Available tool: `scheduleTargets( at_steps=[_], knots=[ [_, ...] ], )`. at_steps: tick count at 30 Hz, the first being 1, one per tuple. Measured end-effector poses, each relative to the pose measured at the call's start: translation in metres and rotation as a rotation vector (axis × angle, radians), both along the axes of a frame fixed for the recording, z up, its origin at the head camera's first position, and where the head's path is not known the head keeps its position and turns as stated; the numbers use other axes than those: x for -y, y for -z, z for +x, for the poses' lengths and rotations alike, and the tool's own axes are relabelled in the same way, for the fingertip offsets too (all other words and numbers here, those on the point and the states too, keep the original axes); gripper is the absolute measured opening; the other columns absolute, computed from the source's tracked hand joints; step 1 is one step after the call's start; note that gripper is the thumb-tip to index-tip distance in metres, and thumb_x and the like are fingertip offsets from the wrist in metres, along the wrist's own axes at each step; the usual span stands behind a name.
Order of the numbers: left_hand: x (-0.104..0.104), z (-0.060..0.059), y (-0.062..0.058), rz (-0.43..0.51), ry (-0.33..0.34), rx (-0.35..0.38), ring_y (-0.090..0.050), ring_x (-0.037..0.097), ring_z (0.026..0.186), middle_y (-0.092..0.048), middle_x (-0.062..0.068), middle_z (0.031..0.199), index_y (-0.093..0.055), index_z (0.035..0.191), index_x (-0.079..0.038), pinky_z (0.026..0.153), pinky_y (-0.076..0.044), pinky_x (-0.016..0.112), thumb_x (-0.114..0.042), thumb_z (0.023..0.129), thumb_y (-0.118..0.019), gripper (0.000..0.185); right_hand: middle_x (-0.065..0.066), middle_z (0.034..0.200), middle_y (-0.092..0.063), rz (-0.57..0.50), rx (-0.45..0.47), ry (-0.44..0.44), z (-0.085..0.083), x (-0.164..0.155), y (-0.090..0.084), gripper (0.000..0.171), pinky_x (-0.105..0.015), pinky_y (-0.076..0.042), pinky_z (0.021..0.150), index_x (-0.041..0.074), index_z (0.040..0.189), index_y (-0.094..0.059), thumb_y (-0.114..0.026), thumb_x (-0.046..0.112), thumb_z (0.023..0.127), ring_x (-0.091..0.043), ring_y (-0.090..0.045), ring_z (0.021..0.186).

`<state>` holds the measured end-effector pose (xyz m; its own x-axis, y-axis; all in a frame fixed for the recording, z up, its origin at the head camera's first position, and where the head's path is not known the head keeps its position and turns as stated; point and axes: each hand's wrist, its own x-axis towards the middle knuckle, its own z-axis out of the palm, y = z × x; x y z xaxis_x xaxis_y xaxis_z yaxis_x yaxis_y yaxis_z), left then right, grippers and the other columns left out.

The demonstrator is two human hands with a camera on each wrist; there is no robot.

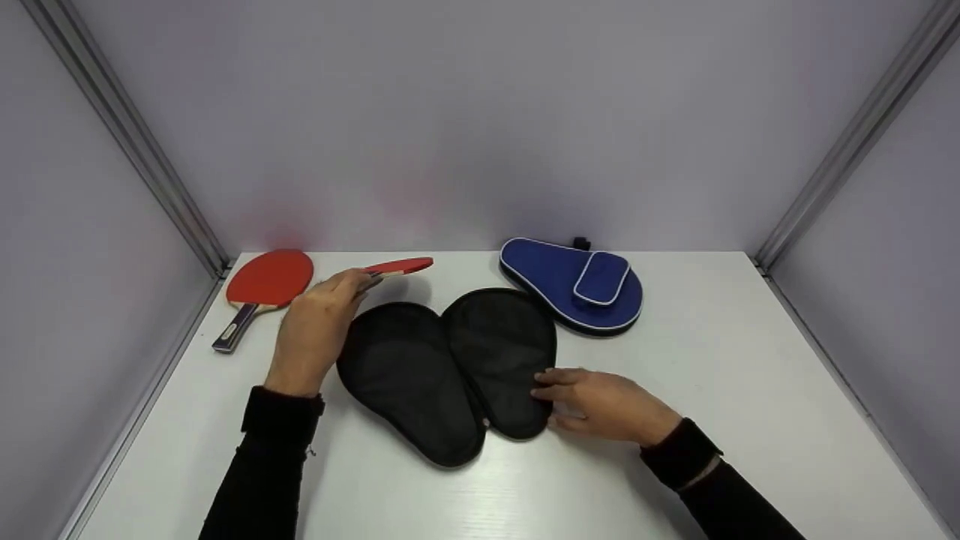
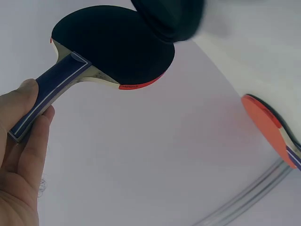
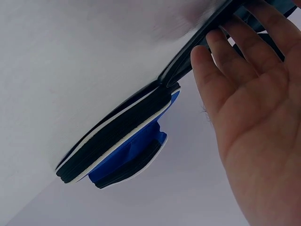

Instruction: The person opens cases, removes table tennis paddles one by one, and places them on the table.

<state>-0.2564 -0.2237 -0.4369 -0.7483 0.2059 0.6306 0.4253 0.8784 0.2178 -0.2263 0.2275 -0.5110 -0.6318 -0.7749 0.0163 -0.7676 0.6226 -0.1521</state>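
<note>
My left hand (image 1: 315,326) grips a table tennis paddle (image 1: 403,266) by its handle, above the far left of an opened black paddle case (image 1: 409,375). In the left wrist view, the paddle's black face (image 2: 110,44) shows, with thumb and fingers round the blue handle (image 2: 54,89). The case lies spread in two halves with its dark inside up. My right hand (image 1: 619,405) rests its fingertips on the outer edge of the right half, fingers nearly straight. The right wrist view has those fingers (image 3: 230,56) along the zipped rim.
A second red paddle (image 1: 271,277) lies at the back left of the white table (image 1: 720,345), handle toward the front. Behind the right half of the case is a closed blue paddle case (image 1: 540,274) with white piping and a small pocket. Pale walls enclose the table's back and sides.
</note>
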Motion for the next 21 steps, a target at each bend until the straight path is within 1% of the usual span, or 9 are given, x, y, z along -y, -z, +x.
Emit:
scheduleTargets(
  at_steps=[4,9,13,16,21],
  knots=[
    [0.012,-0.004,0.004,0.023,-0.019,0.04,-0.088,0.044,0.117,-0.088,0.021,0.13,-0.077,0.134,-0.004,0.101,-0.073,0.06,-0.003,0.105,-0.085,0.03,-0.01,0.167,-0.072,0.008,-0.001,0.001,0.0,-0.001,0.0,0.045,-0.05,-0.066,0.12,0.013,0.155,-0.078,-0.079,0.026,0.112,-0.031,-0.073,0.152],
    [0.025,-0.01,0.01,0.037,-0.02,0.052,-0.088,0.046,0.113,-0.088,0.022,0.125,-0.077,0.13,-0.004,0.097,-0.073,0.063,-0.002,0.105,-0.085,0.026,-0.011,0.167,-0.072,0.014,-0.001,-0.002,-0.001,-0.001,0.0,0.045,-0.05,-0.066,0.12,0.013,0.155,-0.078,-0.078,0.025,0.112,-0.03,-0.073,0.152],
    [0.032,-0.013,0.015,0.031,-0.042,0.071,-0.088,0.049,0.112,-0.088,0.024,0.125,-0.078,0.129,-0.004,0.097,-0.073,0.064,-0.001,0.104,-0.086,0.027,-0.011,0.167,-0.072,0.014,0.002,-0.002,-0.001,0.0,-0.001,0.044,-0.05,-0.066,0.121,0.012,0.154,-0.078,-0.079,0.025,0.112,-0.031,-0.072,0.153],
    [0.036,-0.015,0.019,0.018,-0.055,0.072,-0.087,0.05,0.112,-0.088,0.026,0.126,-0.078,0.129,-0.003,0.096,-0.073,0.065,0.0,0.104,-0.086,0.027,-0.011,0.167,-0.072,0.011,0.005,-0.002,0.0,0.0,-0.001,0.045,-0.051,-0.066,0.121,0.012,0.154,-0.078,-0.079,0.024,0.112,-0.031,-0.072,0.153],
    [0.042,-0.018,0.029,0.008,-0.058,0.056,-0.088,0.05,0.108,-0.088,0.025,0.122,-0.077,0.124,-0.004,0.091,-0.073,0.066,0.005,0.101,-0.086,0.026,-0.011,0.167,-0.072,0.011,-0.004,-0.005,0.001,0.0,-0.001,0.046,-0.05,-0.066,0.12,0.012,0.154,-0.078,-0.081,0.025,0.11,-0.03,-0.072,0.153]
  ],
)
